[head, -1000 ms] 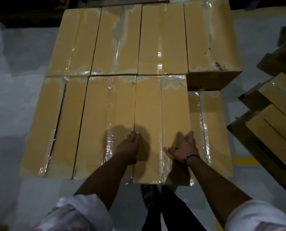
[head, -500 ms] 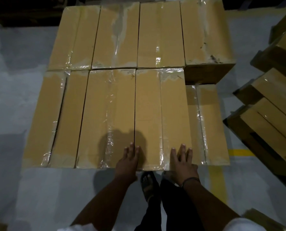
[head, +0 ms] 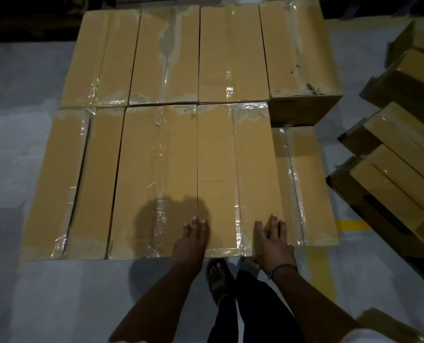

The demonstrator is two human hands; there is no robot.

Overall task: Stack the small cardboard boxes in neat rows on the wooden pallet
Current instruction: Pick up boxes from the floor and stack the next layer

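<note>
Hands (head: 192,240) (head: 271,240) rest flat on smooth, tape-glossed oblong cardboard box (head: 238,174).

The stacked boxes (head: 161,169) are hiding whatever is lying beneath them. The right hand (head: 273,246) is covering the near corner of the top box (head: 250,164), which is overlapping a lower box (head: 310,184) beside it. The loose pile (head: 401,174) is running off the right edge. A corner box (head: 389,326) is blurring at the bottom.

i see bare forearms (head: 156,300), a thin dark cord bracelet (head: 284,268) by the right hand (head: 273,241), a white sleeve edge (head: 362,337), black trousers (head: 255,313) and a dark open-toed sandal (head: 218,280).
</note>
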